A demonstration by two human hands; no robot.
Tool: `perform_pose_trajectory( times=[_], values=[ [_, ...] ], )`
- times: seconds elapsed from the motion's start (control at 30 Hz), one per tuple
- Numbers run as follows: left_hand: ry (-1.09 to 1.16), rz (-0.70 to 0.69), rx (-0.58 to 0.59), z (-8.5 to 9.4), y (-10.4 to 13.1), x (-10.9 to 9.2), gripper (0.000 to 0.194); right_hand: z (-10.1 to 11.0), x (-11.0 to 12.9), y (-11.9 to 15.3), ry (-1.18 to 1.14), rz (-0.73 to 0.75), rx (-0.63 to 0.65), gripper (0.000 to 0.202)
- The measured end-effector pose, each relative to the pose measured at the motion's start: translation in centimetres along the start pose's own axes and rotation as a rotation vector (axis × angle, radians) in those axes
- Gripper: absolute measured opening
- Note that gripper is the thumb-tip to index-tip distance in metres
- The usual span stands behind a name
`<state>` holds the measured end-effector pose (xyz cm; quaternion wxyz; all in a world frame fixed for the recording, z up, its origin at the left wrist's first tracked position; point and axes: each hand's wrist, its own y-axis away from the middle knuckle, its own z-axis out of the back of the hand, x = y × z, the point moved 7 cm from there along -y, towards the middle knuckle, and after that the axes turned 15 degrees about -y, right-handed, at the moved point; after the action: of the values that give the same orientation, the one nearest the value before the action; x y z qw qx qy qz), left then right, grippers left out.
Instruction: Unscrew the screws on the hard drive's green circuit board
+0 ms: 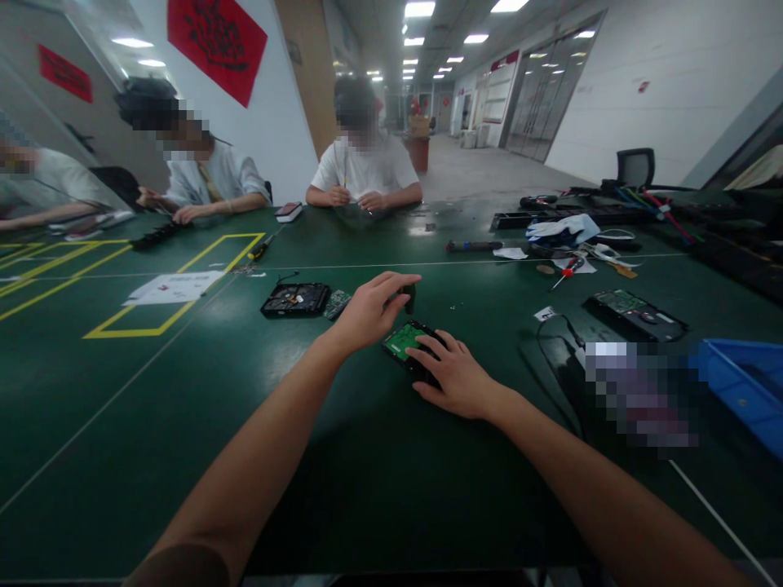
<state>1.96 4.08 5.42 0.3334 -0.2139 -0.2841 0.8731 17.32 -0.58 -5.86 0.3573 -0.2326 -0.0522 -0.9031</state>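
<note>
A hard drive lies on the green table in front of me, its green circuit board facing up. My right hand holds it from the right, with fingers across its top and the thumb along the near edge. Just above the drive's far side, my left hand is closed on a short, dark, upright tool. Its lower end and exact kind do not show clearly. Left of that hand, an opened hard drive and a loose circuit board rest on the table.
To the right are another hard drive, a blue bin and a black cable. Farther back lie a red screwdriver, gloves and a dark cylindrical tool. Paper sheets lie left. Several people sit across the table.
</note>
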Motion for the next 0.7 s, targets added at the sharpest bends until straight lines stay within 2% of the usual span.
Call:
perform_pose_trajectory(
  times=[0.37,0.57,0.7],
  values=[
    [-0.003,0.001,-0.017,-0.25,-0.02,0.31,0.040,-0.18,0.01,0.02,-0.002,-0.003,0.008,0.064],
    [-0.004,-0.004,-0.023,-0.10,-0.07,0.17,0.041,-0.34,-0.55,-0.02,-0.016,-0.037,-0.043,0.083],
    [0.012,-0.008,-0.023,-0.06,-0.08,0.08,0.040,-0.35,-0.67,0.00,-0.016,-0.048,-0.052,0.086]
  ],
)
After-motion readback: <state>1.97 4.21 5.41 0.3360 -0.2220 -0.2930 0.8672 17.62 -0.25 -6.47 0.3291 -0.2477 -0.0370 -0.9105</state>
